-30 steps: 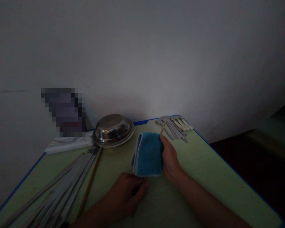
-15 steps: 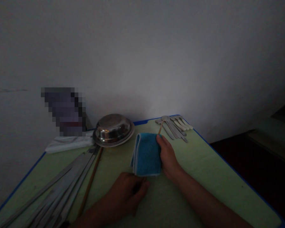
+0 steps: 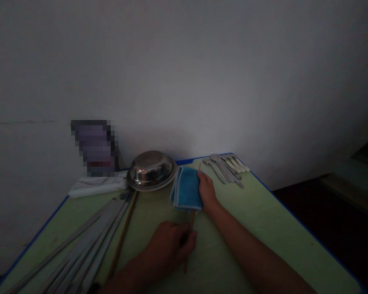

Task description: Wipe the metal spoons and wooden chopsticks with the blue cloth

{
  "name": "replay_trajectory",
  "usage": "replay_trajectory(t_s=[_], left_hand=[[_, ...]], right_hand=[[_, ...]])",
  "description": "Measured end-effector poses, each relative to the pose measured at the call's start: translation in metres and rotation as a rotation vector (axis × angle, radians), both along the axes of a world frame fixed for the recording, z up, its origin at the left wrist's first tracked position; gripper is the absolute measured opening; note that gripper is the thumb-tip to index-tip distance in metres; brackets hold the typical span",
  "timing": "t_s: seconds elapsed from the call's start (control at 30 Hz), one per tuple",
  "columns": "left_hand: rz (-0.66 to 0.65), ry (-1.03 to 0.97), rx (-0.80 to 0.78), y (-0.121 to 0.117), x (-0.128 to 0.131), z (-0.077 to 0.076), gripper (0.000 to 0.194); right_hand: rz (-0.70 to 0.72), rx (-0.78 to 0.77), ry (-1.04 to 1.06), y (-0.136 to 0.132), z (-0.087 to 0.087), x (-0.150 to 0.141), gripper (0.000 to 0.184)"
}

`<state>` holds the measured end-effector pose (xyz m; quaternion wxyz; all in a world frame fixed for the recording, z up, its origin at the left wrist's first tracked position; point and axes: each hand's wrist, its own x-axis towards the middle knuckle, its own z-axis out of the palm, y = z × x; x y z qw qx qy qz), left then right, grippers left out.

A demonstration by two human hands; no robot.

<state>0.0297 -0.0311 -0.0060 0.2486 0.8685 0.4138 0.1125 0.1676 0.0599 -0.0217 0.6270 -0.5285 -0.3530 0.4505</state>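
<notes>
Metal bowl: upside down by the table's far edge; I place the rest by it.
Blue cloth: folded, right of the bowl and nearer me, draped about the thin stick, whose tip shows above it.
Right hand: mine, closed on the cloth's right side, I judge to press fabric against the stick; the fingers behind are hidden.
Left hand: mine, nearer me than the bowl, pinching the stick below the cloth between thumb and curled fingers, probably to steady it.
Spoons: fanned right of the bowl, perhaps grouped there to leave my hands room.
Metal strips: spread from the bowl toward me, a brown rod alongside.
White packet: lying flat, left of the bowl.
</notes>
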Motion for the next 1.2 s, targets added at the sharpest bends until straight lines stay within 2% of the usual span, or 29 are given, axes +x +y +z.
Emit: replay_trajectory(t_s=[0.1, 0.27, 0.43, 0.6, 0.7, 0.97, 1.1, 1.2], left_hand=[[0.003, 0.019, 0.042, -0.001, 0.0, 0.0, 0.033], [-0.042, 0.017, 0.055, -0.004, -0.003, 0.001, 0.03], [-0.036, -0.009, -0.007, -0.003, -0.005, 0.002, 0.029], [0.022, -0.138, -0.108, -0.001, -0.006, 0.007, 0.016], [0.024, -0.196, -0.171, -0.001, -0.007, 0.011, 0.015], [0.003, -0.223, -0.187, -0.001, -0.009, 0.01, 0.016], [0.012, -0.217, -0.203, -0.002, -0.012, 0.024, 0.021], [-0.042, -0.095, -0.237, 0.003, -0.019, 0.048, 0.028]], right_hand=[[-0.02, 0.002, 0.02, 0.007, 0.001, -0.004, 0.028], [0.021, 0.031, 0.0, 0.002, 0.005, -0.008, 0.025], [0.034, 0.041, -0.027, 0.001, 0.007, -0.01, 0.024], [0.039, 0.046, -0.009, 0.004, 0.003, -0.008, 0.028], [0.041, 0.036, 0.014, 0.004, 0.002, -0.007, 0.029], [0.039, 0.047, 0.009, 0.0, 0.006, -0.008, 0.029], [-0.011, 0.073, -0.016, -0.003, 0.019, -0.009, 0.031], [-0.018, 0.114, -0.036, -0.002, 0.045, -0.012, 0.034]])
